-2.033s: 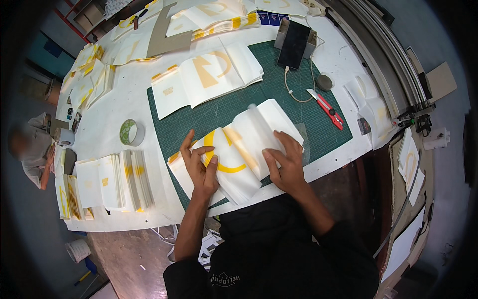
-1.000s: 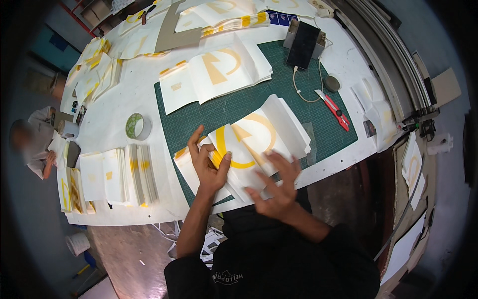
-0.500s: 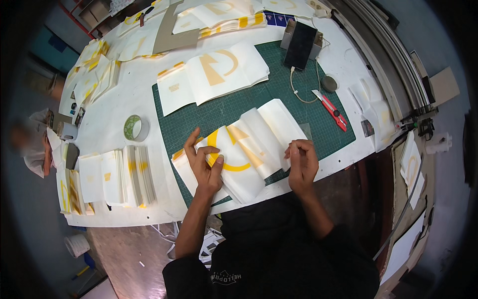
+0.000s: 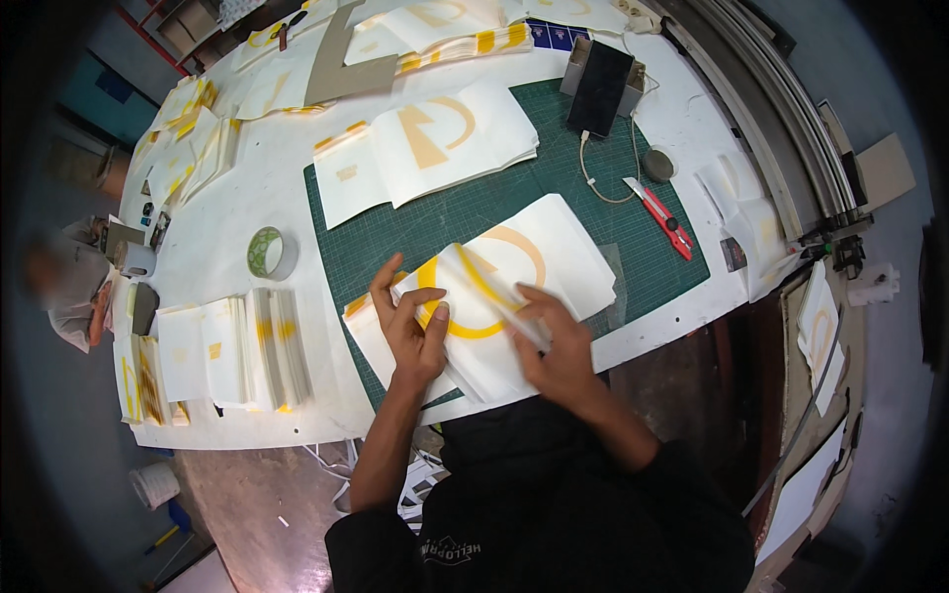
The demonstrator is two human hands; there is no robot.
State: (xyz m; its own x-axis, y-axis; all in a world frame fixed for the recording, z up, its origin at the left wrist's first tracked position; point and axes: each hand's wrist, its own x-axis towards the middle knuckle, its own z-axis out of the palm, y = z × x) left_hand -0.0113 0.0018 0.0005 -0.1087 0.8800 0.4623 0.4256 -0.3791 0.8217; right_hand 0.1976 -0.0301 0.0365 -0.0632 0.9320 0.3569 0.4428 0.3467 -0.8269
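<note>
On the green cutting mat (image 4: 395,229) near me lies a stack of folded white paper sheets (image 4: 583,272) printed with yellow and pale orange shapes. My left hand (image 4: 415,341) rests on the left part of the stack, fingers spread and the thumb on the paper. My right hand (image 4: 559,346), smeared by motion, pinches the edge of a lifted sheet (image 4: 484,282), which stands curved at the stack's middle. A pale orange arc shows on the sheet below it. Beyond, on the same mat, lies a second stack of printed sheets (image 4: 455,148).
A red utility knife (image 4: 660,222) and a phone (image 4: 599,89) with a cable lie on the right of the mat. A green-cored tape roll (image 4: 269,254) stands to the left, above upright sheet bundles (image 4: 222,351). Another person (image 4: 79,282) is at the far left.
My right hand has moved left and nearer, bringing a sheet over toward the left and uncovering the printed page beneath. My left hand has stayed in place.
</note>
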